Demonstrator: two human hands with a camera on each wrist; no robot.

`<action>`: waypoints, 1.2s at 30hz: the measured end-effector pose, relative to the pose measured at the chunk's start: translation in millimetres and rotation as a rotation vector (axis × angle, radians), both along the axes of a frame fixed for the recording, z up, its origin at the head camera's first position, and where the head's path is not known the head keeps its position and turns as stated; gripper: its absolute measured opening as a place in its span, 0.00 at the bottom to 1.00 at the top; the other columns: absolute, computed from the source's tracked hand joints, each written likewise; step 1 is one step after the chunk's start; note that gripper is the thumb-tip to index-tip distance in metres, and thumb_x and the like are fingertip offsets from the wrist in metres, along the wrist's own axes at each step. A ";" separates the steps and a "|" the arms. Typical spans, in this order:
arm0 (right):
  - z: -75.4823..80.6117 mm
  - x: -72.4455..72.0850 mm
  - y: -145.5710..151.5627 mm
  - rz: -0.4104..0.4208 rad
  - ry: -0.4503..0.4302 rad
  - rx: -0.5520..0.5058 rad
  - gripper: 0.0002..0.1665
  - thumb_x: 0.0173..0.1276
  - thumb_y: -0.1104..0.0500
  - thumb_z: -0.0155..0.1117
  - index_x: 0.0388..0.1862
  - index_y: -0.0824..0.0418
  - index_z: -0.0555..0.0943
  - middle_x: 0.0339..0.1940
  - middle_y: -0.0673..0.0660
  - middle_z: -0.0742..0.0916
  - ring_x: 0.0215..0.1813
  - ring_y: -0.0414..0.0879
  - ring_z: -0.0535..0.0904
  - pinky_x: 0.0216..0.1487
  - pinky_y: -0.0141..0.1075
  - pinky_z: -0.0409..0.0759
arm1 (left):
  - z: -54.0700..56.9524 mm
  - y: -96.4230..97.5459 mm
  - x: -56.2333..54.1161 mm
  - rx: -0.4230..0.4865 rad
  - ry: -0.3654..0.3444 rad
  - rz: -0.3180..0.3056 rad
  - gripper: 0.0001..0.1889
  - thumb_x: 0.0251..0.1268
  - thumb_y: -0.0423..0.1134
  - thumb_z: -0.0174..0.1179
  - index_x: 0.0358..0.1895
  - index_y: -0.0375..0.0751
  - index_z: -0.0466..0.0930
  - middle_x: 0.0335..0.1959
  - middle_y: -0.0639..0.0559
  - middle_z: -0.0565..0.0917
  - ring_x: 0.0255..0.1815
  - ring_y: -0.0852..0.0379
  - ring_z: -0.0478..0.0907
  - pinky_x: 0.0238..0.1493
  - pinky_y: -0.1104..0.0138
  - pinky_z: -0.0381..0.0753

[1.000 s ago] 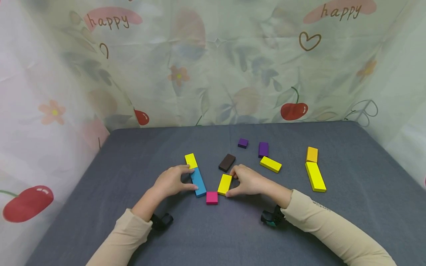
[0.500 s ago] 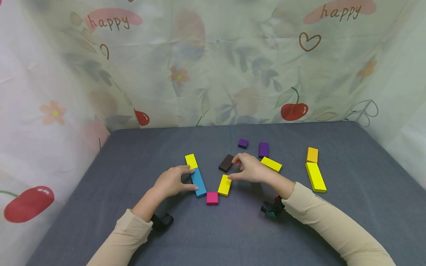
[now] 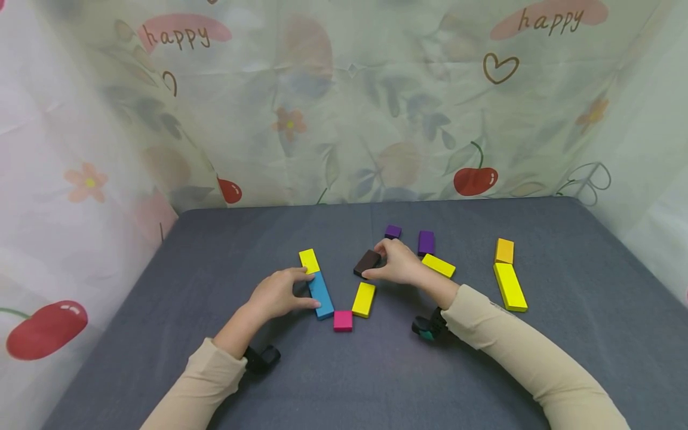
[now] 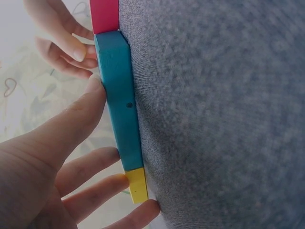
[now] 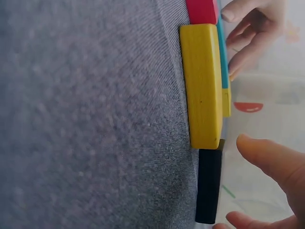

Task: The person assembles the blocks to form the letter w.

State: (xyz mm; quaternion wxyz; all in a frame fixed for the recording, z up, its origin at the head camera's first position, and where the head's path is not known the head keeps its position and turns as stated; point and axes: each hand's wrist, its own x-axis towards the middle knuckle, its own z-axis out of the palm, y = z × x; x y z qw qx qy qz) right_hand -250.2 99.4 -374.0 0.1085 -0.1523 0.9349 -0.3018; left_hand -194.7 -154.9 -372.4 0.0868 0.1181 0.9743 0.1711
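Note:
My left hand [image 3: 280, 292] rests at a blue block [image 3: 321, 295], thumb near its close end and fingertips by its far end. In the left wrist view the fingers lie fairly straight along the blue block [image 4: 119, 100] and a small yellow block [image 4: 138, 186]. My right hand [image 3: 400, 263] is at a dark brown block [image 3: 366, 263], thumb by its near corner, fingers at its far right side. The right wrist view shows a gap between thumb and dark block [image 5: 208, 186]. A pink block [image 3: 343, 321] joins the blue block and a yellow block [image 3: 364, 300].
Behind the right hand lie a small purple block [image 3: 393, 232], a longer purple block [image 3: 426, 242] and a yellow block [image 3: 438, 266]. Further right, an orange block [image 3: 504, 251] touches a long yellow block [image 3: 510, 287]. All lie on a grey cloth-covered table [image 3: 376, 382].
My right hand has left the yellow block beside the pink one and moved away from me to the dark brown block. The left hand has stayed in place.

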 end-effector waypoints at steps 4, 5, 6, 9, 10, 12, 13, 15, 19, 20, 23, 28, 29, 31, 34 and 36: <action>-1.9 -2.5 -3.6 -0.034 -0.019 0.022 0.40 0.54 0.46 0.70 0.58 0.67 0.69 0.55 0.65 0.76 0.55 0.54 0.73 0.56 0.45 0.76 | 0.1 -0.2 0.4 -0.003 0.003 -0.005 0.35 0.49 0.54 0.69 0.61 0.42 0.74 0.65 0.45 0.72 0.66 0.44 0.68 0.63 0.49 0.71; -2.0 -2.9 -4.2 -0.037 -0.024 0.024 0.40 0.54 0.46 0.71 0.58 0.67 0.69 0.56 0.65 0.75 0.56 0.54 0.73 0.56 0.46 0.76 | 0.0 -0.4 0.4 -0.003 0.004 -0.006 0.35 0.49 0.54 0.69 0.61 0.42 0.74 0.65 0.45 0.72 0.66 0.44 0.68 0.63 0.49 0.71; -2.2 -3.3 -4.8 -0.041 -0.029 0.025 0.40 0.54 0.46 0.71 0.59 0.67 0.69 0.56 0.65 0.75 0.56 0.55 0.73 0.57 0.46 0.76 | -0.1 -0.5 0.4 -0.004 0.006 -0.008 0.35 0.49 0.54 0.69 0.61 0.42 0.74 0.65 0.45 0.72 0.66 0.44 0.68 0.63 0.49 0.71; -3.0 -4.4 -6.3 -0.044 -0.040 0.032 0.41 0.53 0.45 0.71 0.59 0.67 0.68 0.57 0.65 0.75 0.56 0.54 0.73 0.57 0.46 0.76 | 0.0 -0.4 0.4 0.000 0.005 -0.008 0.35 0.49 0.54 0.69 0.61 0.43 0.74 0.65 0.45 0.72 0.67 0.44 0.68 0.63 0.49 0.71; -3.7 -4.9 -6.6 -0.045 -0.043 0.034 0.41 0.53 0.45 0.71 0.59 0.67 0.68 0.57 0.65 0.75 0.56 0.54 0.73 0.57 0.46 0.76 | 0.0 -0.3 0.3 0.000 0.005 -0.008 0.35 0.49 0.53 0.69 0.61 0.43 0.74 0.65 0.45 0.72 0.67 0.44 0.68 0.62 0.49 0.71; -5.2 -5.7 -7.2 -0.047 -0.046 0.036 0.42 0.53 0.45 0.71 0.59 0.68 0.68 0.57 0.65 0.74 0.55 0.54 0.73 0.57 0.46 0.76 | 0.3 -0.1 0.2 0.001 0.007 -0.008 0.35 0.49 0.53 0.69 0.61 0.43 0.74 0.65 0.45 0.72 0.67 0.44 0.68 0.62 0.49 0.71; -6.0 -6.1 -7.5 -0.049 -0.047 0.037 0.42 0.53 0.45 0.71 0.59 0.67 0.68 0.57 0.65 0.74 0.55 0.54 0.73 0.57 0.46 0.76 | 0.6 0.0 0.3 0.000 0.007 -0.009 0.35 0.49 0.53 0.69 0.61 0.43 0.74 0.65 0.45 0.72 0.67 0.44 0.68 0.62 0.49 0.71; -7.2 -6.8 -7.9 -0.053 -0.047 0.036 0.42 0.53 0.45 0.71 0.59 0.68 0.68 0.57 0.65 0.74 0.55 0.54 0.73 0.57 0.46 0.76 | 0.9 0.1 0.3 0.001 0.007 -0.009 0.34 0.49 0.53 0.69 0.61 0.43 0.74 0.65 0.45 0.72 0.67 0.44 0.68 0.62 0.49 0.71; -8.4 -7.5 -8.9 -0.059 -0.039 0.040 0.42 0.52 0.45 0.72 0.59 0.68 0.68 0.57 0.65 0.74 0.53 0.53 0.74 0.56 0.46 0.76 | 0.7 0.0 0.6 0.002 0.007 -0.011 0.34 0.49 0.53 0.69 0.61 0.43 0.74 0.65 0.45 0.72 0.67 0.44 0.68 0.63 0.49 0.71; -8.6 -7.5 -9.1 -0.059 -0.036 0.041 0.42 0.52 0.45 0.72 0.58 0.68 0.68 0.57 0.65 0.74 0.52 0.53 0.74 0.56 0.45 0.76 | 0.5 -0.1 0.7 0.003 0.007 -0.011 0.34 0.49 0.53 0.69 0.61 0.43 0.74 0.65 0.45 0.72 0.67 0.44 0.68 0.63 0.49 0.71; -8.9 -7.8 -9.5 -0.061 -0.030 0.048 0.42 0.52 0.45 0.72 0.58 0.68 0.69 0.56 0.65 0.75 0.50 0.52 0.74 0.55 0.45 0.76 | 0.5 -0.2 0.7 0.005 0.008 -0.013 0.34 0.49 0.53 0.69 0.61 0.43 0.74 0.65 0.45 0.72 0.67 0.44 0.68 0.63 0.49 0.71; -8.6 -7.8 -10.2 -0.068 -0.028 0.054 0.41 0.52 0.45 0.72 0.58 0.68 0.69 0.55 0.65 0.75 0.48 0.51 0.73 0.53 0.44 0.76 | 0.9 0.0 0.3 0.003 0.009 -0.015 0.34 0.49 0.53 0.69 0.61 0.43 0.74 0.65 0.45 0.72 0.67 0.44 0.68 0.63 0.49 0.71; -8.5 -7.7 -10.3 -0.070 -0.028 0.056 0.41 0.52 0.45 0.72 0.58 0.68 0.69 0.55 0.65 0.75 0.48 0.51 0.73 0.53 0.44 0.76 | 0.8 0.0 0.2 0.002 0.009 -0.014 0.34 0.49 0.53 0.69 0.61 0.43 0.74 0.65 0.45 0.72 0.67 0.44 0.68 0.63 0.49 0.71; -8.3 -7.6 -10.6 -0.074 -0.029 0.055 0.41 0.52 0.45 0.72 0.57 0.67 0.69 0.55 0.65 0.75 0.48 0.51 0.73 0.53 0.44 0.76 | 0.5 0.0 0.1 0.001 0.007 -0.012 0.34 0.49 0.53 0.69 0.61 0.43 0.74 0.65 0.45 0.72 0.67 0.44 0.68 0.63 0.48 0.71; -8.2 -7.4 -10.7 -0.079 -0.032 0.053 0.40 0.52 0.46 0.72 0.57 0.67 0.69 0.55 0.65 0.75 0.47 0.51 0.73 0.52 0.44 0.77 | 0.4 0.2 0.1 0.000 0.005 -0.008 0.34 0.49 0.53 0.69 0.61 0.42 0.74 0.65 0.45 0.72 0.67 0.44 0.68 0.63 0.48 0.71; -8.1 -7.3 -10.7 -0.082 -0.033 0.052 0.40 0.52 0.46 0.72 0.57 0.67 0.69 0.54 0.65 0.76 0.47 0.51 0.73 0.52 0.44 0.77 | 0.2 0.2 0.2 0.000 0.003 -0.004 0.34 0.49 0.53 0.69 0.61 0.43 0.74 0.65 0.45 0.72 0.67 0.44 0.68 0.63 0.49 0.71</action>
